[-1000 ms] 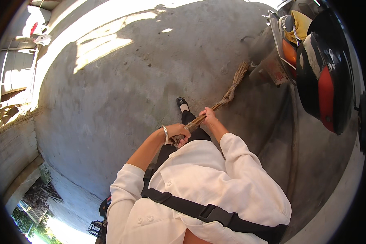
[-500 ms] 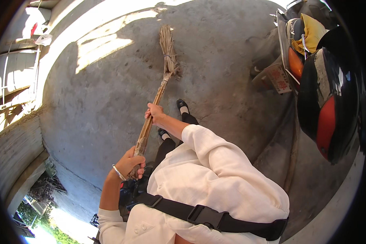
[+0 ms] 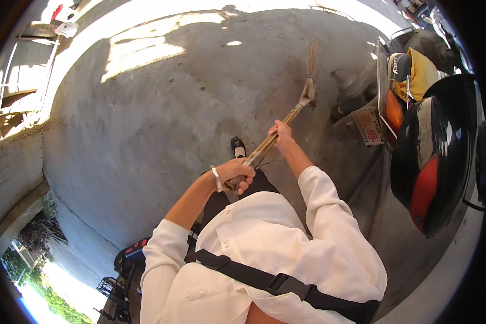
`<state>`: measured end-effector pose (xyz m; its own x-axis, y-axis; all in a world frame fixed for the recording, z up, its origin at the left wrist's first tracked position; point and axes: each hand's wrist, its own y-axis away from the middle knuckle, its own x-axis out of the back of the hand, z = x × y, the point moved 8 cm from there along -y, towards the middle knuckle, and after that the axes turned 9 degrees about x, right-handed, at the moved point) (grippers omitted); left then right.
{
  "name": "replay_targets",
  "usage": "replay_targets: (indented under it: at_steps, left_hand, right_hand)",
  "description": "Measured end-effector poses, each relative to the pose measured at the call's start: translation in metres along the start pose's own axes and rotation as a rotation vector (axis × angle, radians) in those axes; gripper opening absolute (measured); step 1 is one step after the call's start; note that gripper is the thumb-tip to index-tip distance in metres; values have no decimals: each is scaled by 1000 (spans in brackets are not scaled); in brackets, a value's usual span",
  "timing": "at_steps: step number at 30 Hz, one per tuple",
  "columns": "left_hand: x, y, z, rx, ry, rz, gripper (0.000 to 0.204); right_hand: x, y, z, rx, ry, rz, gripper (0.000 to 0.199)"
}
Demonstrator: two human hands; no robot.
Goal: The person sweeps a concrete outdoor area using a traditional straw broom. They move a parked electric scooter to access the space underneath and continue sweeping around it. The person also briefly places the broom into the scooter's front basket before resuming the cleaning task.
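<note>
Okay, straw broom [image 3: 293,114]: in both hands out front, slanting across the picture from low centre up toward the right, over the concrete floor [image 3: 140,135]

Left hand [image 3: 237,174]: wrapped snugly round the near butt end of the stick, silver bangle [image 3: 216,178] on that wrist

Right hand [image 3: 281,132]: curled round the stick farther up, nearer the head; bare stick shows between the two fists

Bristles [image 3: 312,59]: a narrow bundle past the lashed neck, kinked a bit from the handle line and kinda blurry; can't tell if the tips touch the ground or hang just above it

Weight: looks light to me, dry stalks all through, probably a tad head-heavy

Stiffness: handle seems fairly rigid, bristles springy and likely to snap or shed if you lean on them

Grip: rough surface, so I doubt it slips; splinters are more the worry. I'd hold it just like this, one hand at the butt and one mid-handle, and keep off the loose-looking neck

Foot: one black shoe [image 3: 237,143] in view, left of the stick

Right side: parked motorbike stuff, with a yellow cloth [image 3: 420,75] above an orange lamp [image 3: 393,112], well apart from the hands
</note>
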<state>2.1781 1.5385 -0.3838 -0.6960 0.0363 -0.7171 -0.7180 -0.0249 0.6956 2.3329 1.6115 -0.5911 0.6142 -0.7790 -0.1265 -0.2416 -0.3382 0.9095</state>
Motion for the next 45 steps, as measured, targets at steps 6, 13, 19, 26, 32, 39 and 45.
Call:
replay_targets:
  at_steps: [6, 13, 19, 26, 32, 39, 45]
  left_hand:
    - [22, -77, 24, 144, 323, -128, 18]
    - [87, 30, -66, -41, 478, -62, 33]
    - [81, 140, -128, -222, 587, 222, 38]
    - [67, 161, -134, -265, 407, 425, 45]
    - [70, 140, -173, -287, 391, 267, 43]
    - [105, 92, -200, -347, 491, -28, 25]
    - [150, 159, -294, -328, 622, 97, 27]
  right_hand:
    - [9, -70, -7, -28, 326, 108, 20]
    - [-20, -14, 130, -102, 388, 165, 14]
    - [-80, 98, 247, -207, 655, -127, 10]
    - [-118, 143, 276, -369, 429, -479, 15]
    - [-77, 135, 246, -235, 518, -407, 19]
    - [7, 52, 234, -173, 620, -203, 15]
    - [33, 114, 368, -304, 689, -93, 10]
